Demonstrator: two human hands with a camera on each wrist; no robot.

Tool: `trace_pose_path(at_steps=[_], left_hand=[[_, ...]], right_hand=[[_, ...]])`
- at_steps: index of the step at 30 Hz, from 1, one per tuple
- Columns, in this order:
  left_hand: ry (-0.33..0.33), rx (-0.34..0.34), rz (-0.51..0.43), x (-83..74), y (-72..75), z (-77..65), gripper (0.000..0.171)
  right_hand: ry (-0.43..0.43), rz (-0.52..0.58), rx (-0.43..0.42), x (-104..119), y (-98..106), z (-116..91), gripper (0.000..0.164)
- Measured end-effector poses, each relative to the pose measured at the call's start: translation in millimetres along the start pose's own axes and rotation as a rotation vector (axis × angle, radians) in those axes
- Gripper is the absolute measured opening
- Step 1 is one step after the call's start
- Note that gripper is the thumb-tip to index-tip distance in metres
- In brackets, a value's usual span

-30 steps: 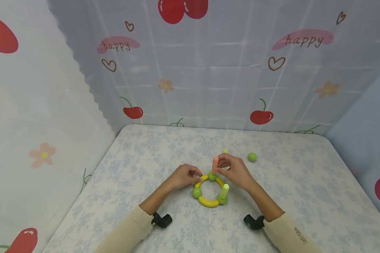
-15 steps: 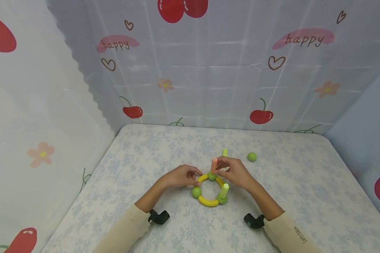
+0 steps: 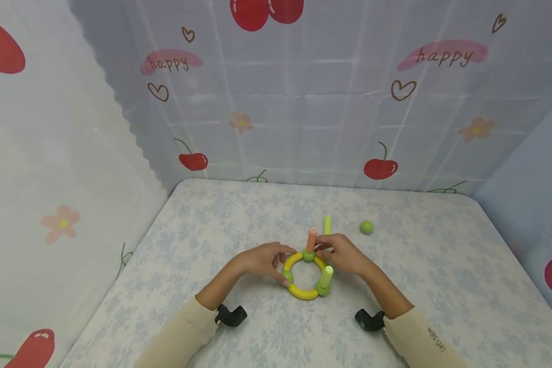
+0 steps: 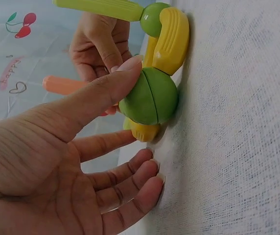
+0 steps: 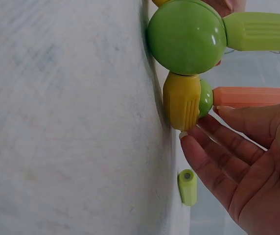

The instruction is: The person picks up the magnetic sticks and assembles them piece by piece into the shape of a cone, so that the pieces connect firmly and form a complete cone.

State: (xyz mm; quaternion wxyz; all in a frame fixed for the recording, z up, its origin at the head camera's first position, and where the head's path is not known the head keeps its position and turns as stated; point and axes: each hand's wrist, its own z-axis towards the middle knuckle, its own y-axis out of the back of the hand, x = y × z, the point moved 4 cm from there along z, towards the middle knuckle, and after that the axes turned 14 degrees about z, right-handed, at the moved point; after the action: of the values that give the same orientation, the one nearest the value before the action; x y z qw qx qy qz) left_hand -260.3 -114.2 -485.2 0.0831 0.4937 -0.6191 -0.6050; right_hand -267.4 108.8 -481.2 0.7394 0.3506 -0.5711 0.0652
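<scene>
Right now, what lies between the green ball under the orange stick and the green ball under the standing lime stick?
A curved yellow ring segment bridges them, shown in the right wrist view and, partly behind the lime stick, in the head view.

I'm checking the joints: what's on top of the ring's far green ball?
An orange stick rises from the far green ball. Its bottom end is hidden where they meet; whether it's inserted can't be seen.

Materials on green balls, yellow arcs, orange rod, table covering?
Green balls: likely hard plastic, glossy; bright highlights, seam line round one.
Yellow arcs: probably moulded plastic, satin; soft sheen, shallow ridges.
Orange rod: probably plastic, fairly matte; ribbed sides, no sharp highlight.
Table covering: looks like matte woven cloth; weave-like grain up close, though textured vinyl is possible.
</scene>
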Motion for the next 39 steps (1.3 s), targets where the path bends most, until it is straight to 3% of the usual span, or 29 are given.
trace_pose_path(at_steps=[12,22,29,39], left_hand=[[0.009,0.019,-0.103,2.1,6.7,7.2,0.066],[-0.029,0.033,-0.182,6.4,10.4,9.8,0.052],[-0.019,-0.033,-0.219,12.2,10.1,15.2,0.045],[0.03,-0.107,-0.286,12.9,1.8,27.5,0.031]], right_hand=[[-0.059,0.01,0.005,-4.1,16.9,-14.4,0.026],[-0.018,-0.024,0.04,-1.7,19.1,-29.9,0.027],[-0.024,-0.029,0.058,-3.5,20.1,-41.8,0.024],[-0.041,0.072,0.148,-5.9,13.9,-56.6,0.021]])
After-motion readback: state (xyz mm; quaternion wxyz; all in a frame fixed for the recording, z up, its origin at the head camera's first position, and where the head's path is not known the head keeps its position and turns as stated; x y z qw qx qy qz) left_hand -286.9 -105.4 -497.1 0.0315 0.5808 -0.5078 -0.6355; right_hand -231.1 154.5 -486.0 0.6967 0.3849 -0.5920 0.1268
